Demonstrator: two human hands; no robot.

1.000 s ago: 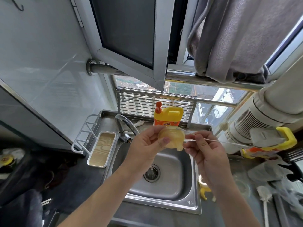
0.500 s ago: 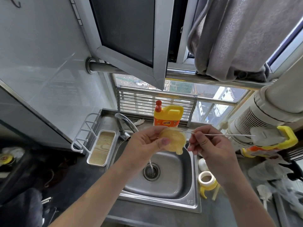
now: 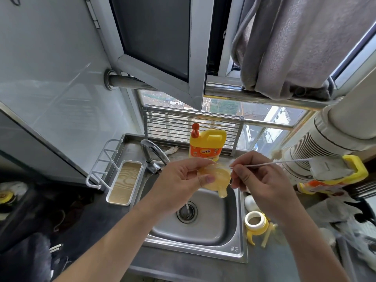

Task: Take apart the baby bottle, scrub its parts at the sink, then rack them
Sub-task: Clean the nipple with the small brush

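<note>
While both hands hover over the steel sink (image 3: 203, 250), things run L to R thus: a white tray (image 3: 124, 183) w/ a wood-grain base sits on the counter's left, just beside the curved metal tap (image 3: 151, 153), whose spout end is hidden behind the L hand (image 3: 179, 180). That hand pinches the teat (image 3: 217, 180), thumb across its near face, fingers curled behind. The teat is a soft, translucent amber dome w/ its nub hanging at the lower side, toward the basin. Hands are close together, almost touching, teat btwn them. R hand (image 3: 262, 180) pinches a thin white brush rod (image 3: 264, 164) btwn thumb & forefinger; the rod's left end meets the teat's upper rim, the rest runs out right, approx level. The basin lies well below the hands, and a thin water stream lands on the round drain (image 3: 187, 213). Far side: a yellow detergent jug (image 3: 205, 145) w/ red pump, against the window bars. Right of the sink rim stands a yellow handled collar (image 3: 256, 223), a white rounded piece (image 3: 252, 202) just beyond it. Far right, a ribbed duct (image 3: 317, 147) crowds the edge.
</note>
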